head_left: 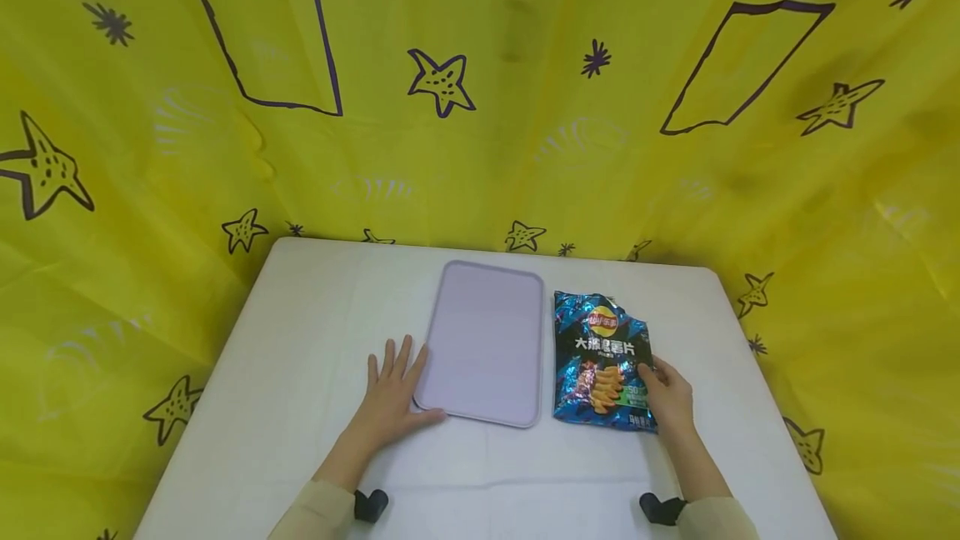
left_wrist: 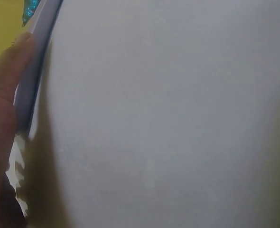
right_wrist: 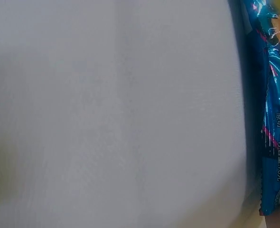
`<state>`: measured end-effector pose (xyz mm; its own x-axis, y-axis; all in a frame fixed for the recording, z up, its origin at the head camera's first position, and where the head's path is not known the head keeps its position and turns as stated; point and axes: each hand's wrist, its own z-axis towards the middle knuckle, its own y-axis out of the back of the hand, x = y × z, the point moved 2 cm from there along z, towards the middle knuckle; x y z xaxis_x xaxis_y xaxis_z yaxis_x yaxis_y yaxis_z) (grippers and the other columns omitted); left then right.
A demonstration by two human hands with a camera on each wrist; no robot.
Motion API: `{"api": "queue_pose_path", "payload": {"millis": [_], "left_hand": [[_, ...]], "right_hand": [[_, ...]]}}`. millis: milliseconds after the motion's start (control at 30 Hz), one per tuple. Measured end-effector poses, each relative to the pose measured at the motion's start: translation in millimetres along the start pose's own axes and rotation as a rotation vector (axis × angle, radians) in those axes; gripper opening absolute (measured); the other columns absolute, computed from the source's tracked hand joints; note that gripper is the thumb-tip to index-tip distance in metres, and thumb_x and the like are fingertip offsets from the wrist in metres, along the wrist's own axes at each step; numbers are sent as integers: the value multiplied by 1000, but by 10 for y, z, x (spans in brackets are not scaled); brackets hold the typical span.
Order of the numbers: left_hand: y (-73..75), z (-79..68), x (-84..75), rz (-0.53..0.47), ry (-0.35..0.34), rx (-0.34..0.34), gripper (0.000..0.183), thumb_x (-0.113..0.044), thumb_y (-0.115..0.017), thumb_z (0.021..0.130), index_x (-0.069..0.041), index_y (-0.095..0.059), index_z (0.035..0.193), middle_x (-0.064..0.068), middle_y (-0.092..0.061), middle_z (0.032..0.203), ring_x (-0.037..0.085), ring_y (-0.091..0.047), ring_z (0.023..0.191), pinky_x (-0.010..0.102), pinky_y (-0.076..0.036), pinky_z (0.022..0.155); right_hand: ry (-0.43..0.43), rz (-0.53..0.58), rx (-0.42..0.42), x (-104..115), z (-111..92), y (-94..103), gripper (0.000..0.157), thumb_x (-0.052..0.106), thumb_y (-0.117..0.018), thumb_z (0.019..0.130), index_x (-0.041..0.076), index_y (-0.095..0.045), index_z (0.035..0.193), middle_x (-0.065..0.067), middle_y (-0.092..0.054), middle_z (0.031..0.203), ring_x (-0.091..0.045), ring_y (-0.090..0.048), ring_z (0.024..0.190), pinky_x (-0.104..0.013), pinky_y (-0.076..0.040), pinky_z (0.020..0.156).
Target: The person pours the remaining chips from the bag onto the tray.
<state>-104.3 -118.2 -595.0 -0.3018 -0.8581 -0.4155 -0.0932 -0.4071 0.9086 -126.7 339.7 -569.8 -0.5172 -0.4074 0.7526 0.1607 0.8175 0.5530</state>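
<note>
A pale lilac rectangular tray (head_left: 486, 344) lies on the white table. My left hand (head_left: 392, 400) is at its lower left corner, fingers spread and straight, the thumb touching the near edge. In the left wrist view, the thumb (left_wrist: 17, 59) lies against the side of the tray (left_wrist: 35, 71). To the right of the tray is a blue bag of potato chips (head_left: 596, 365), its upper right edge uneven. My right hand (head_left: 670, 394) pinches the bag's right edge, thumb on the front and fingers partly hidden behind. The right wrist view shows only one side of the bag (right_wrist: 275, 123).
A white cloth covers the table (head_left: 315, 323), with a crease running across its near part. Yellow curtain (head_left: 495, 157) with starfish drawings surrounds the far edge and both sides. Black wrist mounts (head_left: 371, 506) show at the sleeves.
</note>
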Motion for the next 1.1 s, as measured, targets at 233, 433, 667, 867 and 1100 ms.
{"api": "queue_pose_path", "payload": {"millis": [233,433,667,867,1100], "left_hand": [[-22,50,-53,33,34,43,120,-76,-65,76,-6,-17,160,21,-7,166,50,-1,150,74,0,112],[-67,52,-70,45,42,18,122,-77,-65,75,-4,-16,159,23,-10,165,50,-1,150,73,1,113],[-107,43,-67,34,37,-17,121,-76,-65,75,-3,-18,159,23,-12,165,50,-2,150,73,2,113],[-97,48,-70,32,54,1,120,-77,-63,75,-5,-17,160,20,-9,166,46,1,152,71,4,114],[-101,43,-67,36,62,8,120,-77,-63,75,-7,-16,160,18,-8,166,45,2,152,70,6,114]], "right_hand": [[21,58,12,64,-22,15,70,54,-41,103,7,-34,154,-25,-52,142,-35,-56,121,-17,-48,73],[98,87,-16,236,-102,34,63,52,-39,104,10,-40,151,-22,-55,139,-32,-56,121,-26,-45,86],[179,124,-64,387,-172,56,54,45,-44,104,9,-48,144,-21,-61,131,-14,-58,106,-16,-45,82],[267,161,-94,526,-241,54,43,37,-52,103,8,-57,135,-7,-68,114,-1,-59,93,-10,-47,77],[426,184,-67,723,-369,36,31,24,-58,102,3,-61,125,11,-69,94,1,-62,87,-10,-49,77]]}}
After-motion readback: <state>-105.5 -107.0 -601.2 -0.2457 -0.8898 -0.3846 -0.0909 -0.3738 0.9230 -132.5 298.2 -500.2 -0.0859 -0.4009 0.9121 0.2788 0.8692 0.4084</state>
